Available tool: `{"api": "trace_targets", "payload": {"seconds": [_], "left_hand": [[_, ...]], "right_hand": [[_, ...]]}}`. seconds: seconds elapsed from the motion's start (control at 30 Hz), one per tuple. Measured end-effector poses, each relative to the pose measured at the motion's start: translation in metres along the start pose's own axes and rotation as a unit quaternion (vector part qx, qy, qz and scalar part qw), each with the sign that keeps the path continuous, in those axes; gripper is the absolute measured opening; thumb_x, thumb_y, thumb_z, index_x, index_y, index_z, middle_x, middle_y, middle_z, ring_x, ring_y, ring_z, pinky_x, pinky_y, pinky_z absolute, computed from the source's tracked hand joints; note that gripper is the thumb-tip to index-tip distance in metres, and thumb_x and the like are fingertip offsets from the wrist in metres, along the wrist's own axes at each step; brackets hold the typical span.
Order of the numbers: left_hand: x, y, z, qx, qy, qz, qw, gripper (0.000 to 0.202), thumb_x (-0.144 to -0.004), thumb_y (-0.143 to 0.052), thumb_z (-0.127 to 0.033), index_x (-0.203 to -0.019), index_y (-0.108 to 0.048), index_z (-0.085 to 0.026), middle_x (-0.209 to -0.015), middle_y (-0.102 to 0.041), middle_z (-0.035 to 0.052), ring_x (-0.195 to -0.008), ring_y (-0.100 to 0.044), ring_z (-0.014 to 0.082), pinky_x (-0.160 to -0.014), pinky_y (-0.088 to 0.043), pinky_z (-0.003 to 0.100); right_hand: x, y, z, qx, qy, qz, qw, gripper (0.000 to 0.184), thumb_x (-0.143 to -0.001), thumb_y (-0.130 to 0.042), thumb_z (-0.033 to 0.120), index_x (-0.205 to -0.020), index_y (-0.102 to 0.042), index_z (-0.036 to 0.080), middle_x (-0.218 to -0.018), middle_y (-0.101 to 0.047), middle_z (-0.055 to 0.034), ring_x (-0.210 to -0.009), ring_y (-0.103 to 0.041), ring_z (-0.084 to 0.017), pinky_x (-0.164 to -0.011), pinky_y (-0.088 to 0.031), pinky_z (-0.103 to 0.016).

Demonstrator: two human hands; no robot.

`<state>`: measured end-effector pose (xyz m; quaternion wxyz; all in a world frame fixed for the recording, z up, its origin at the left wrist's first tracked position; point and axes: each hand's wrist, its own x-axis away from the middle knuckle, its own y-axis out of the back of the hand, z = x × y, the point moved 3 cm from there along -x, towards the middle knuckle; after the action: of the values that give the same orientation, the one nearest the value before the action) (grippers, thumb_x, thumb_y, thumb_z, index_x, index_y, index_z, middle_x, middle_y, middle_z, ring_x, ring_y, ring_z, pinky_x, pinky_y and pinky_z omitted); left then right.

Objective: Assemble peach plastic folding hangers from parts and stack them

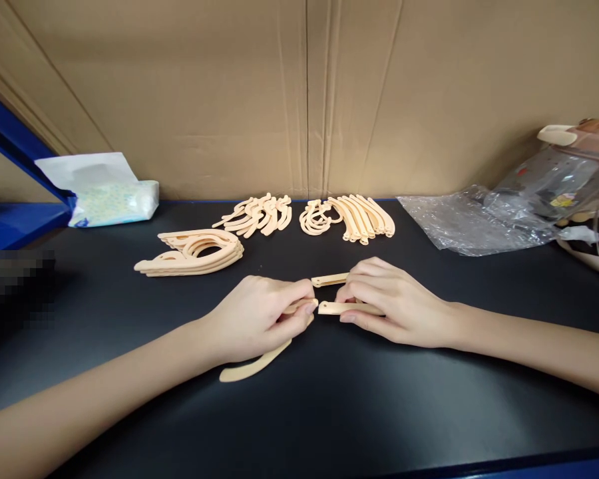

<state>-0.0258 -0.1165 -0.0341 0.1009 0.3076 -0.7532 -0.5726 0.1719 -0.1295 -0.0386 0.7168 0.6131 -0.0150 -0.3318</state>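
Note:
My left hand (259,318) is closed around a curved beige plastic arm piece (252,367) whose long end trails toward me on the black table (329,412). My right hand (397,303) pinches a straight beige plastic piece (329,308), its end almost touching the piece in my left hand. A second straight beige strip (329,279) pokes out from behind my right fingers.
A stack of assembled beige hangers (194,254) lies at the left. Behind are a pile of curved arms (257,214) and a row of hook pieces (349,218). A tissue pack (104,193), crumpled clear plastic (469,219), a bag (579,179), and a cardboard wall (299,93) ring the table.

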Motion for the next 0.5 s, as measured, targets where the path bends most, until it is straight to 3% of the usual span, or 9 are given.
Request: {"api": "trace_targets", "payload": {"seconds": [0.13, 0.3, 0.5], "left_hand": [[0.0016, 0.0002, -0.0025, 0.049, 0.006, 0.015, 0.999, 0.023, -0.099, -0.035, -0.026, -0.084, -0.050, -0.020, -0.058, -0.051, -0.0072, -0.048, -0.046, 0.0086, -0.051, -0.031, 0.020], [0.0009, -0.0023, -0.0017, -0.014, 0.028, 0.001, 1.000, 0.027, -0.101, -0.028, -0.031, -0.079, -0.040, -0.021, -0.057, -0.051, -0.0066, -0.047, -0.048, 0.0111, -0.049, -0.028, 0.022], [-0.0013, -0.0064, -0.0017, -0.073, 0.012, 0.015, 0.997, 0.039, -0.092, -0.043, -0.057, -0.077, -0.034, -0.023, -0.056, -0.050, -0.0071, -0.043, -0.049, 0.0132, -0.044, -0.024, 0.023]], "right_hand": [[-0.0003, -0.0014, -0.0002, -0.009, 0.001, 0.015, 1.000, 0.016, -0.099, -0.045, 0.026, -0.095, -0.057, 0.017, -0.090, -0.066, -0.0046, -0.081, -0.051, -0.016, -0.073, -0.040, -0.028], [0.0001, -0.0017, -0.0004, 0.003, 0.004, 0.009, 1.000, 0.022, -0.101, -0.040, 0.029, -0.093, -0.057, 0.017, -0.087, -0.066, -0.0050, -0.076, -0.053, -0.015, -0.069, -0.041, -0.028], [-0.0013, 0.0006, 0.0012, -0.004, 0.027, 0.000, 1.000, 0.020, -0.101, -0.043, 0.031, -0.098, -0.057, 0.017, -0.093, -0.069, -0.0044, -0.085, -0.057, -0.016, -0.079, -0.041, -0.030]]}}
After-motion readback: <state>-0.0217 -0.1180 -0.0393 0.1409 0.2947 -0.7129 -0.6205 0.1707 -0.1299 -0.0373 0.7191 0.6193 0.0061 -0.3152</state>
